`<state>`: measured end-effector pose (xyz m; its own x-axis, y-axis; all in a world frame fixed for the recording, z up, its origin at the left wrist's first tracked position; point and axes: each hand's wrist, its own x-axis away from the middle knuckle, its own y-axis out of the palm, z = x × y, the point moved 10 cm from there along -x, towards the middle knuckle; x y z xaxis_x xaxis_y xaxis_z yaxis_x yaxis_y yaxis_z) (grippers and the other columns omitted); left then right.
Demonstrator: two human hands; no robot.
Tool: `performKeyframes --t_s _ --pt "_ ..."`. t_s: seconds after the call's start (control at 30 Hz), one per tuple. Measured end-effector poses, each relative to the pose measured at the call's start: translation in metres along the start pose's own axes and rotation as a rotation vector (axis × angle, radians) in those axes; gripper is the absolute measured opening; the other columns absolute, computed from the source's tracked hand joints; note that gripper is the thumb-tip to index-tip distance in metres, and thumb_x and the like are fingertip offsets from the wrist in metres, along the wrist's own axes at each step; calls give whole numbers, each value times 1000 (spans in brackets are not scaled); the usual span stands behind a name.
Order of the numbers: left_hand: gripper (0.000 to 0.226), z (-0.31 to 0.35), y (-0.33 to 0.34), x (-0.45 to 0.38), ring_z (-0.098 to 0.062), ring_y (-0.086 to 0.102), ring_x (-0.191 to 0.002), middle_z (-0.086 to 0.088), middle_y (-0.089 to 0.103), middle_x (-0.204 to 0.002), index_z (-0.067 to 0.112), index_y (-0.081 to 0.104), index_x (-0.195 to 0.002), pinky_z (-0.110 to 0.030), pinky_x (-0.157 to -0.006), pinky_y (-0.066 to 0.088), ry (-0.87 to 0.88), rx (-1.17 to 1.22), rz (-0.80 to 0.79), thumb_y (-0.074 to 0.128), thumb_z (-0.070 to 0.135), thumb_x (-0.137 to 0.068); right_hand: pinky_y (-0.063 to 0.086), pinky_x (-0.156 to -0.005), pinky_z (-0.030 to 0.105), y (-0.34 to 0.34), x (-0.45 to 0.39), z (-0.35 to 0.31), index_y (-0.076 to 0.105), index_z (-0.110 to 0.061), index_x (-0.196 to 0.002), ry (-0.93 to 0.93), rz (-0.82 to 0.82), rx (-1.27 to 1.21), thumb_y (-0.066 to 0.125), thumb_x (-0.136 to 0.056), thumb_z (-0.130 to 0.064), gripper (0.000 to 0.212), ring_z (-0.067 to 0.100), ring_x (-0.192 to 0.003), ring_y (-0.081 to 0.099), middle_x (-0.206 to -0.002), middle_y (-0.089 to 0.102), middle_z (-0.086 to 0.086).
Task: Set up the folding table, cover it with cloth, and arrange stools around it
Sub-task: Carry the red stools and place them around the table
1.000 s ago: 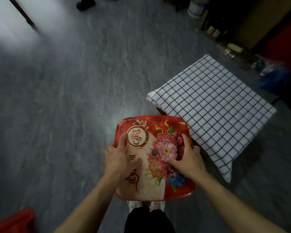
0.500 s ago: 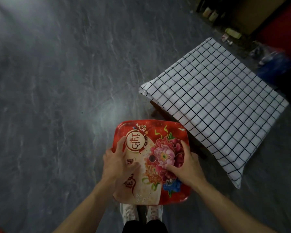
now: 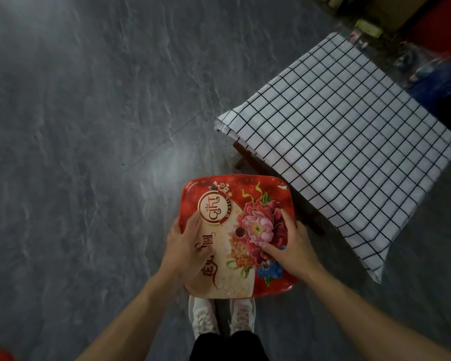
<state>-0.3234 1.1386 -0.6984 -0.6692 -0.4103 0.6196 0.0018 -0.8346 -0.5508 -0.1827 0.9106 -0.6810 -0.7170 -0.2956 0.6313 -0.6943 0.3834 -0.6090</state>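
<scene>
red stool [image 3: 248, 201] w/ "GIFT" label, both hands on

Grey marbled floor [image 3: 76, 152]; white shoes [image 3: 220, 317]; blurred clutter [image 3: 414, 63].

Red square plastic stool seat [image 3: 236, 235] with printed flower pattern: round cream emblem [image 3: 211, 212] with red border near the far left corner, lettered "GIFT" in large red ornate capitals; curved red band along the emblem's edge reads "Wealth". Small text above "GIFT": too small to read. Dark red Chinese characters [image 3: 208, 259] on the cream panel, partly covered by the left hand [image 3: 184, 250]; not legible.
</scene>
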Motion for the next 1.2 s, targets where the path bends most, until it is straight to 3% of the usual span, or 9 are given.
performKeyframes --t_s 0.17,0.3,0.43,0.57,0.77,0.87,1.0,1.2 --pt "76 12 -26 28 -32 11 -150 -7 7 -164 33 19 -155 -50 -119 24 -21 -99 5 61 41 -93 36 -109 45 -23 24 -19 12 -35 -154 -36 11 91 73 -80 -48 96 22 -136 34 -148 29 2" --pt "77 20 -62 52 -32 23 -146 -11 28 -158 31 31 -151 -52 -117 30 -28 -81 40 49 66 -85 38 -110 53 -37 52 -50 15 -39 -151 -99 -23 151 66 -79 -58 91 22 -140 30 -153 24 0" --pt "67 34 -102 86 -32 18 -149 -16 28 -159 23 36 -150 -44 -119 21 -2 -114 108 59 46 -92 34 -114 45 -47 83 -91 20 -29 -153 -178 -40 243 66 -85 -52 85 20 -140 29 -153 24 -1" --pt "71 38 -144 132 -29 21 -148 -14 32 -158 21 37 -150 -42 -121 22 -28 -104 208 56 54 -90 35 -113 43 -50 113 -140 23 -27 -152 -285 -69 257 66 -87 -48 81 19 -138 32 -149 30 0" --pt "80 42 -188 234 -28 30 -144 -11 33 -157 16 29 -154 -40 -119 26 -127 -2 392 65 48 -90 35 -112 44 -56 170 -214 34 -20 -149 -476 -113 283 66 -86 -43 74 24 -131 43 -145 43 7" --pt "80 36 -198 290 -26 32 -143 -11 36 -155 15 31 -153 -38 -119 25 -178 17 456 65 50 -89 29 -116 40 -52 205 -236 34 -15 -150 -556 -154 311 66 -87 -42 76 26 -137 36 -148 40 11" --pt "79 14 -209 357 -27 33 -142 -13 37 -154 12 35 -151 -35 -120 23 -289 79 531 67 48 -89 26 -113 33 -31 249 -263 39 -11 -147 -661 -212 386 68 -87 -40 72 28 -138 37 -148 44 14" --pt "74 -46 -226 500 -27 35 -142 -10 40 -153 15 41 -147 -37 -119 26 -449 187 759 67 50 -88 30 -110 34 56 364 -317 38 -11 -148 -895 -400 480 64 -91 -42 69 30 -134 43 -144 47 16"
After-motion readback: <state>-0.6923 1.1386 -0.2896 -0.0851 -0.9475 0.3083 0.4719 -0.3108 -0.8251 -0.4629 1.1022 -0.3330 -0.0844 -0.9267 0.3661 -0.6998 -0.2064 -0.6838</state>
